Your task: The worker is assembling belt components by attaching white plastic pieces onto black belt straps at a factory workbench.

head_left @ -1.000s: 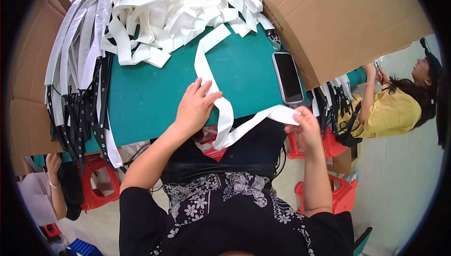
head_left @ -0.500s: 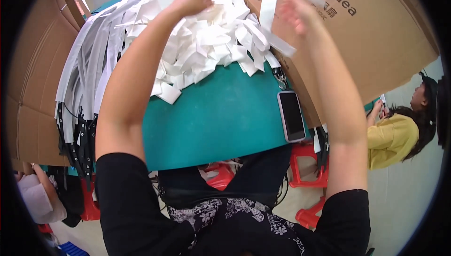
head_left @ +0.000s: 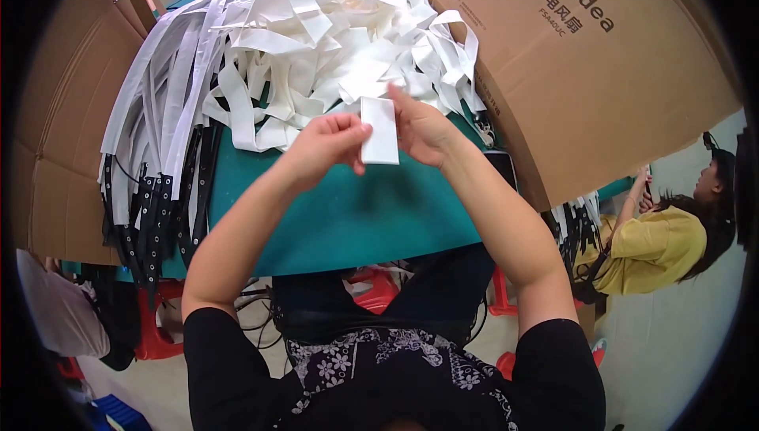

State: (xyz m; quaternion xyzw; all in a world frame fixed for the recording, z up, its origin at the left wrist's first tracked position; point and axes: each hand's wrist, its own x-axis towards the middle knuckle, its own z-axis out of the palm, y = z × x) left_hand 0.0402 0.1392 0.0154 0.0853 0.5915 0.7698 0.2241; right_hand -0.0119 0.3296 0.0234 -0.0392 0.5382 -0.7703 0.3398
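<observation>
A short, flat white fabric strip stands out over the table, its lower edge straight. My left hand pinches its left side between thumb and fingers. Close against the right side of that strip is my right hand, its fingers apart and slightly curved, partly blurred; whether it touches the strip is hard to tell. Behind both hands spreads a large tangled heap of white fabric strips.
Long pale strips with black eyeleted ends hang over the left side of the green table. A phone lies half hidden beside my right forearm. Cardboard walls stand both sides. A person in yellow sits at right.
Both hands have come down from above the heap toward me and together. The strip that trailed loose by my right hand is gone from there; a short flat strip is in my left hand.
</observation>
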